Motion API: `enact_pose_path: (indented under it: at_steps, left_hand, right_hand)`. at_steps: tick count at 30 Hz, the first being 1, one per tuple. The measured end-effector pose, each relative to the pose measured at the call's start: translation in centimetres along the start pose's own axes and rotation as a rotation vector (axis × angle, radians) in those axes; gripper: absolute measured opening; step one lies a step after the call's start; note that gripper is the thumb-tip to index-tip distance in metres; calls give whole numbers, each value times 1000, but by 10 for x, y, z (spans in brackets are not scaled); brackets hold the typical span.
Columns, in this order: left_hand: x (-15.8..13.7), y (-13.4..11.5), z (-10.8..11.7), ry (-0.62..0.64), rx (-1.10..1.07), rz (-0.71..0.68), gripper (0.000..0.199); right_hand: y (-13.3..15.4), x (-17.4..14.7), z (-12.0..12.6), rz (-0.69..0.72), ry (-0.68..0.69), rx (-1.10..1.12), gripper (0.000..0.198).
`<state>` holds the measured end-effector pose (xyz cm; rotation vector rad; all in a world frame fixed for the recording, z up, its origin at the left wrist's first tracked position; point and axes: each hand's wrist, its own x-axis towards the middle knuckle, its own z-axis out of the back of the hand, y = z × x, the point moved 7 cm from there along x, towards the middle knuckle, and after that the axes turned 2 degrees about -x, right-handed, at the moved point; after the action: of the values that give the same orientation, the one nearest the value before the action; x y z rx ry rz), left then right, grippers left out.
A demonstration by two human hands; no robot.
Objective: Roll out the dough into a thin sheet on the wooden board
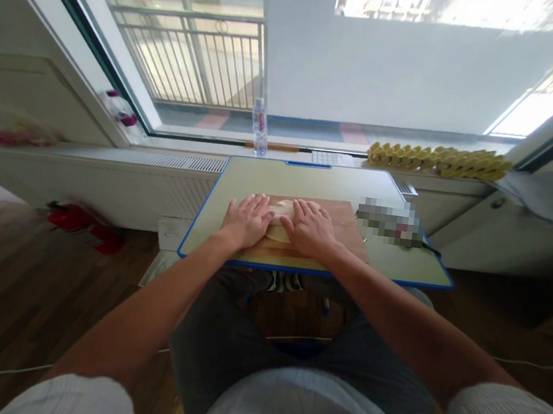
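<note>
My left hand (248,220) lies palm down, fingers stretched forward, on the left part of a pale bar (278,212), over a flat piece of dough (278,233). My right hand (310,226) presses flat in the same way on the right side. Between the hands a short stretch of the bar shows; whether it is a rolling pin or rolled dough I cannot tell, as both ends are under my palms. The dough spreads a little in front of and behind the bar. Beneath it is a wooden board (347,226), on a small blue-edged table (255,174).
On the table's right lies a blurred-out item (390,221) with a dark strap. A water bottle (260,128) and a yellow ridged object (436,161) stand on the windowsill. A red fire extinguisher (85,227) lies on the floor at left. My knees are under the table.
</note>
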<state>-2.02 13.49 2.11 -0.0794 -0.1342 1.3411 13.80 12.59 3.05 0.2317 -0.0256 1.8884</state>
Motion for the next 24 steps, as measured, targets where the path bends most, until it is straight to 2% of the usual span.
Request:
enact_pose_path:
  at_steps: [2, 4, 8, 11, 13, 18, 24]
  left_hand:
    - [-2, -1, 1, 60, 8, -1, 67]
    - [7, 1, 5, 117, 2, 10, 64]
    - [51, 8, 21, 0, -12, 42, 62]
    - [80, 21, 12, 18, -38, 157, 62]
    - [89, 26, 4, 31, -42, 193, 63]
    - [86, 24, 8, -146, -22, 148, 58]
    - [73, 18, 11, -154, -25, 104, 54]
  right_hand:
    - [0, 1, 2, 34, 67, 28, 68]
    - [-5, 13, 3, 41, 142, 61, 65]
    - [-21, 55, 2, -40, 138, 83, 63]
    - [-27, 75, -14, -68, 219, 111, 67]
    - [-30, 80, -21, -83, 226, 122, 68]
    - [-30, 76, -14, -84, 77, 114, 65]
    - [-24, 61, -11, -80, 154, 91, 65]
